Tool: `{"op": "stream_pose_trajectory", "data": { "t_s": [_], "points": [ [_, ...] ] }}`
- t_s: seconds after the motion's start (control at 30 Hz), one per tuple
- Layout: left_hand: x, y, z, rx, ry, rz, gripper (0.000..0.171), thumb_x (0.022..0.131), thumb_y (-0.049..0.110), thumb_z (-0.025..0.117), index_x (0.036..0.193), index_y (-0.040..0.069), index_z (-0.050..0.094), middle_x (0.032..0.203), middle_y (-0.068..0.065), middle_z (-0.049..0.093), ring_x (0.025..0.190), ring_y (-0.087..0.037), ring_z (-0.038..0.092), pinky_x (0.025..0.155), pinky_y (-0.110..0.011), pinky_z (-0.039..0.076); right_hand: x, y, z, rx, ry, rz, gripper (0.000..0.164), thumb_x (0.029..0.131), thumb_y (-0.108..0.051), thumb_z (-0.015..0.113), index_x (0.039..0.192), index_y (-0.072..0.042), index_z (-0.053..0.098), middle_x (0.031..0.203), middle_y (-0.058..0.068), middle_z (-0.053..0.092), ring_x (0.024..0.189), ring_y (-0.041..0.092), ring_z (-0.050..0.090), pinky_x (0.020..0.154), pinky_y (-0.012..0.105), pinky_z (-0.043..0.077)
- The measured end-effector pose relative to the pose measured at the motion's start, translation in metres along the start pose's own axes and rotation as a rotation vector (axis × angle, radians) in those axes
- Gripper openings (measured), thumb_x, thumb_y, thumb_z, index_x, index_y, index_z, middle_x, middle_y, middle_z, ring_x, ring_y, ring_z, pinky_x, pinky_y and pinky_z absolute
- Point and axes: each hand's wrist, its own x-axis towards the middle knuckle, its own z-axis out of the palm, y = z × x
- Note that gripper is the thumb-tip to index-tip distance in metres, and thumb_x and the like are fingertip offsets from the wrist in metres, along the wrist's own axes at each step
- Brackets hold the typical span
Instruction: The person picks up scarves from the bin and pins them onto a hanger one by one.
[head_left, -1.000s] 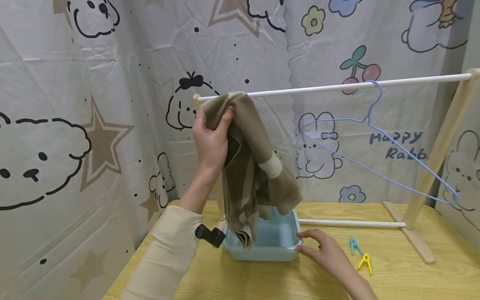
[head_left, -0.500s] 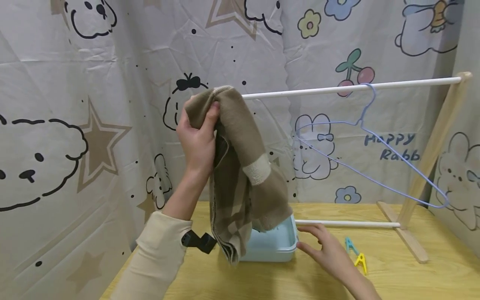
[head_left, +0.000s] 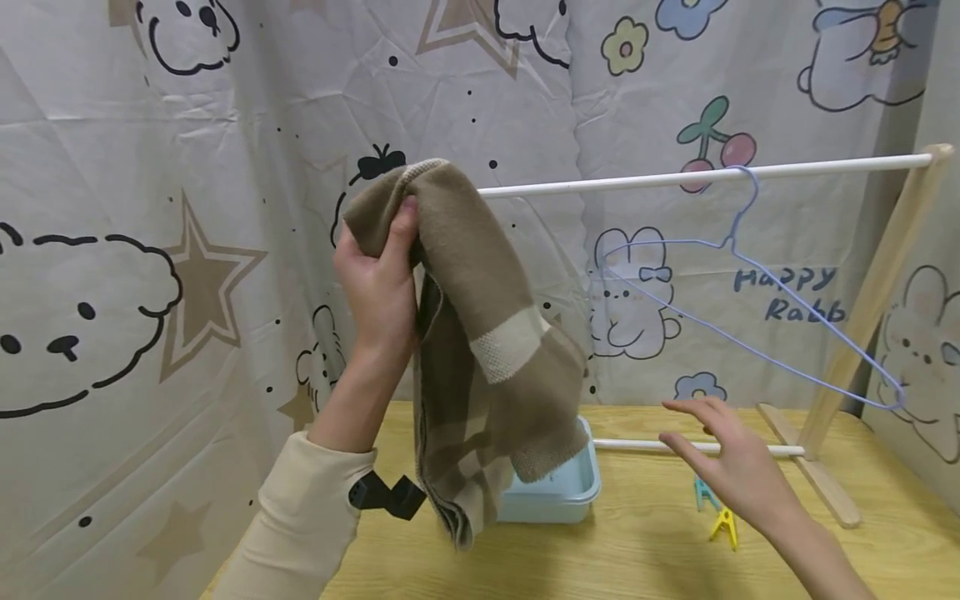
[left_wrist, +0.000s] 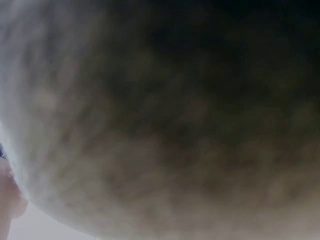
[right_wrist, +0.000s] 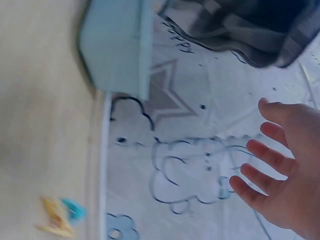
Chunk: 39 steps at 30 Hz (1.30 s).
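A folded brown-and-cream checked scarf [head_left: 480,258] hangs from my left hand [head_left: 382,296], which pinches its top edge with the thumb in front. The scarf falls in front of the light blue plastic basin [head_left: 551,500] and hides much of it. In the left wrist view, blurred scarf [left_wrist: 165,130] fills most of the picture. My right hand [head_left: 742,471] is in the air to the right of the basin, fingers spread and holding nothing. The right wrist view shows that same hand [right_wrist: 300,170] apart from the scarf's lower edge [right_wrist: 240,30].
A rack's white rail [head_left: 600,183] runs across the back, carrying a blue wire hanger [head_left: 817,312] on the right. Its wooden post [head_left: 862,308] and foot stand at the right. A teal clothespin [head_left: 703,496] and a yellow clothespin [head_left: 724,529] lie on the wooden table [head_left: 600,567].
My left hand has moved left and nearer with the scarf, away from above the basin. My right hand has left the basin's right rim and moved up and right.
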Motion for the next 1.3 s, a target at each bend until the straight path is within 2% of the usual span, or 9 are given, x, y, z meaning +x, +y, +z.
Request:
{"op": "stream_pose_trajectory", "data": {
  "t_s": [0.17, 0.3, 0.43, 0.5, 0.63, 0.7, 0.87, 1.1, 1.3],
  "points": [
    [-0.007, 0.01, -0.002, -0.059, 0.015, -0.009, 0.017, 0.092, 0.01, 0.067, 0.108, 0.007, 0.065, 0.092, -0.002, 0.064, 0.083, -0.014, 0.057, 0.075, -0.028, 0.049, 0.016, 0.002, -0.03, -0.027, 0.075, -0.038, 0.04, 0.088, -0.018, 0.077, 0.126, -0.014, 0.066, 0.119, 0.005, 0.064, 0.108, 0.006, 0.051, 0.083, 0.017, 0.042],
    [-0.01, 0.016, -0.004, -0.069, 0.026, -0.004, 0.019, 0.092, 0.009, 0.066, 0.111, 0.005, 0.066, 0.092, -0.003, 0.064, 0.082, -0.014, 0.058, 0.074, -0.027, 0.05, 0.026, 0.004, -0.054, -0.039, 0.155, -0.093, 0.041, 0.084, -0.01, 0.078, 0.124, -0.012, 0.068, 0.116, 0.005, 0.064, 0.108, -0.007, 0.042, 0.084, 0.01, 0.036],
    [-0.009, 0.018, -0.006, -0.082, 0.043, -0.017, 0.015, 0.093, 0.008, 0.065, 0.108, 0.005, 0.067, 0.089, -0.002, 0.064, 0.079, -0.013, 0.058, 0.074, -0.027, 0.05, 0.035, 0.005, -0.074, -0.081, 0.26, -0.195, 0.036, 0.083, -0.009, 0.078, 0.118, -0.003, 0.069, 0.113, 0.015, 0.064, 0.109, 0.015, 0.049, 0.099, 0.01, 0.029],
    [-0.009, 0.018, -0.008, -0.081, 0.053, -0.025, 0.015, 0.093, 0.009, 0.065, 0.107, 0.005, 0.067, 0.089, -0.001, 0.065, 0.08, -0.013, 0.059, 0.075, -0.027, 0.05, 0.039, 0.006, -0.082, -0.102, 0.307, -0.244, 0.037, 0.091, -0.027, 0.073, 0.115, 0.001, 0.069, 0.111, 0.021, 0.064, 0.108, 0.03, 0.05, 0.105, 0.012, 0.023],
    [-0.01, 0.019, -0.009, -0.079, 0.073, -0.037, 0.015, 0.093, 0.009, 0.066, 0.107, 0.005, 0.068, 0.089, -0.001, 0.066, 0.08, -0.013, 0.06, 0.076, -0.026, 0.051, 0.046, 0.01, -0.096, -0.151, 0.368, -0.285, 0.075, 0.096, -0.064, 0.05, 0.111, 0.007, 0.068, 0.108, 0.027, 0.062, 0.105, 0.044, 0.048, 0.107, 0.024, 0.023],
    [-0.01, 0.02, -0.01, -0.083, 0.076, -0.039, 0.015, 0.093, 0.008, 0.065, 0.107, 0.006, 0.068, 0.089, -0.001, 0.066, 0.079, -0.012, 0.06, 0.075, -0.026, 0.051, 0.049, 0.014, -0.101, -0.179, 0.402, -0.29, 0.085, 0.094, -0.071, 0.042, 0.109, 0.009, 0.067, 0.106, 0.03, 0.06, 0.104, 0.047, 0.047, 0.107, 0.028, 0.022],
    [-0.008, 0.027, -0.009, -0.153, 0.08, -0.022, 0.012, 0.094, 0.008, 0.062, 0.105, 0.006, 0.066, 0.087, -0.002, 0.065, 0.075, -0.013, 0.061, 0.07, -0.026, 0.052, 0.053, 0.027, -0.112, -0.259, 0.445, -0.248, 0.093, 0.093, -0.075, 0.036, 0.115, 0.011, 0.063, 0.114, 0.035, 0.054, 0.108, 0.053, 0.045, 0.116, 0.039, 0.023],
    [-0.008, 0.04, -0.013, -0.153, 0.11, 0.002, 0.01, 0.095, 0.011, 0.062, 0.103, 0.007, 0.066, 0.086, -0.001, 0.066, 0.074, -0.013, 0.062, 0.069, -0.026, 0.053, 0.054, 0.051, -0.119, -0.247, 0.427, -0.193, 0.095, 0.092, -0.077, 0.035, 0.131, 0.007, 0.055, 0.124, 0.038, 0.046, 0.117, 0.053, 0.04, 0.112, 0.033, 0.022],
    [-0.016, 0.039, -0.02, -0.156, 0.121, -0.013, 0.01, 0.092, 0.006, 0.063, 0.101, 0.003, 0.066, 0.085, -0.004, 0.066, 0.073, -0.013, 0.062, 0.069, -0.027, 0.052, 0.051, 0.065, -0.118, -0.225, 0.398, -0.159, 0.099, 0.088, -0.081, 0.035, 0.138, 0.003, 0.051, 0.123, 0.039, 0.045, 0.113, 0.051, 0.038, 0.111, 0.035, 0.021]
  ]
}}
